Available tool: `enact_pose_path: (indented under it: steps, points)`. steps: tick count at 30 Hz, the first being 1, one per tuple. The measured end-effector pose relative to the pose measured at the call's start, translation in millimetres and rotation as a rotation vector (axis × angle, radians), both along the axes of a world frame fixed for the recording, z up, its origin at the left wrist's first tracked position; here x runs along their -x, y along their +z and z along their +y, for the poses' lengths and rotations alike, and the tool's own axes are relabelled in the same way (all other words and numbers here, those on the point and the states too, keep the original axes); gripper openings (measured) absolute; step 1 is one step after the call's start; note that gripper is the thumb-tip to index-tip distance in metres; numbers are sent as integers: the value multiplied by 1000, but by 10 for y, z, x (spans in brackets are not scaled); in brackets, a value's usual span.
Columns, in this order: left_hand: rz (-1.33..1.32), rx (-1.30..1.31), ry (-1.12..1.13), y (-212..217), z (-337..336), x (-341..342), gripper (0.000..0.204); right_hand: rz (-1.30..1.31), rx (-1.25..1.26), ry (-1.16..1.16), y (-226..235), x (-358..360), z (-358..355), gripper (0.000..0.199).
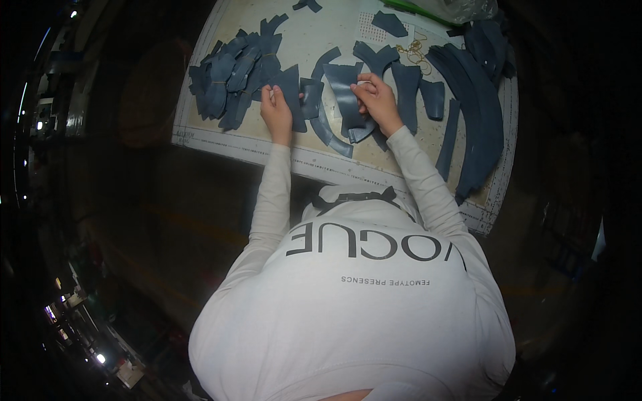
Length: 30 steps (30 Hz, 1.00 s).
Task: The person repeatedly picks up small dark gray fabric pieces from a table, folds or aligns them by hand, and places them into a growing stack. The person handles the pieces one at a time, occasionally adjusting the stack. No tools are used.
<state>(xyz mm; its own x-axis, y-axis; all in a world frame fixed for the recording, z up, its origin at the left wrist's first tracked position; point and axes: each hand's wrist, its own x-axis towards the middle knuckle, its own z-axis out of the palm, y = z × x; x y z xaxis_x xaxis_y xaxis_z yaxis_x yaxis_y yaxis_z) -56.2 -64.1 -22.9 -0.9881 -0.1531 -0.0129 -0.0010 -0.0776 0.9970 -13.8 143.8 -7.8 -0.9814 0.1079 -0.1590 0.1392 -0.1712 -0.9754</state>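
Observation:
My left hand grips a dark blue, leather-like cut piece, roughly triangular, and tilts it above the table. In my right hand is a second blue leather-like piece, pinched at its right edge; its smooth face catches the light. Between the hands lie a small squarish blue piece and a long curved blue strip, partly covered. Left of my left hand is a heap of banded blue bundles. Fingertips behind both pieces are partly hidden.
The pale worktable has a printed border along its near edge. Right of my right hand are more blue pieces and a stack of long curved ones. Yellowish rubber bands, a printed sheet and a clear plastic bag lie farther back.

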Motion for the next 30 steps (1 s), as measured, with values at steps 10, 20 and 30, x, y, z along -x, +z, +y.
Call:
enact_pose_path:
  steps: [10, 20, 30]
  points:
    - [-571, -935, -573, -92, 66, -225, 32, 17, 18, 51, -105, 25, -248, 25]
    - [-537, -614, -223, -145, -225, -295, 49, 91, -747, 87, -313, 247, -379, 38]
    - [-263, -658, -330, -24, -531, -312, 43, 146, -941, 102, -530, 482, -663, 51]
